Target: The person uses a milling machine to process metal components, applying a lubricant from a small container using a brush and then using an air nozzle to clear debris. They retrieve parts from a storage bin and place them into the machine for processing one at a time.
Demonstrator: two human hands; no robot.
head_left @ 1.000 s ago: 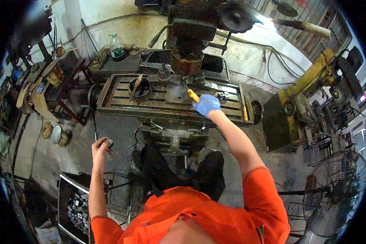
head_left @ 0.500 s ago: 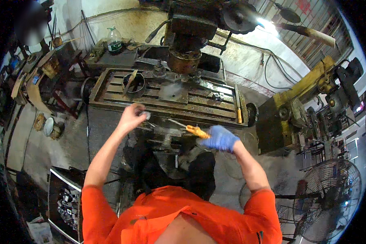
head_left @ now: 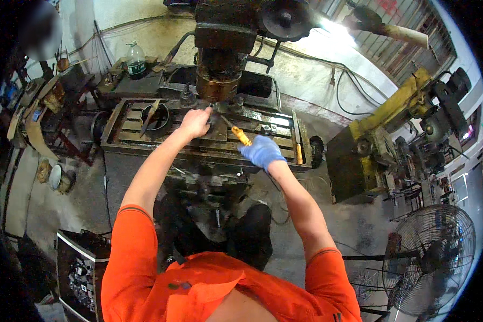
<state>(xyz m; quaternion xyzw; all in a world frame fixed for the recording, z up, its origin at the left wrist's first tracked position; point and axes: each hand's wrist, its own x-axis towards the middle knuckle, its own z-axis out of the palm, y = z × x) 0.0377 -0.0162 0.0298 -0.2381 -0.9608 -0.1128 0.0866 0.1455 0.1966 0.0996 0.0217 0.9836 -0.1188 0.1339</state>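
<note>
My bare left hand (head_left: pixel 196 123) reaches over the slotted machine table (head_left: pixel 126 135), just below the spindle head (head_left: pixel 218 88). Its fingers are pinched together; a small bright bit shows at the tips, too small to name. My right hand (head_left: pixel 264 153), in a blue glove, grips the yellow handle of a tool (head_left: pixel 241 136) with a narrow metal shaft. That shaft points up and left toward the spot below the spindle, close to my left fingertips. Whether it touches anything there I cannot tell.
On the table stand a round black pot (head_left: pixel 155 118) with a brush across it, small metal blocks (head_left: pixel 269 129) and a yellow-handled file (head_left: pixel 298 153). A large fan (head_left: pixel 429 260) is at the lower right, a box of metal parts (head_left: pixel 81 279) at the lower left.
Both hands have moved forward from the table's front edge to over it. The left hand has gone up and right to below the spindle; the tool in my right hand has come along.
</note>
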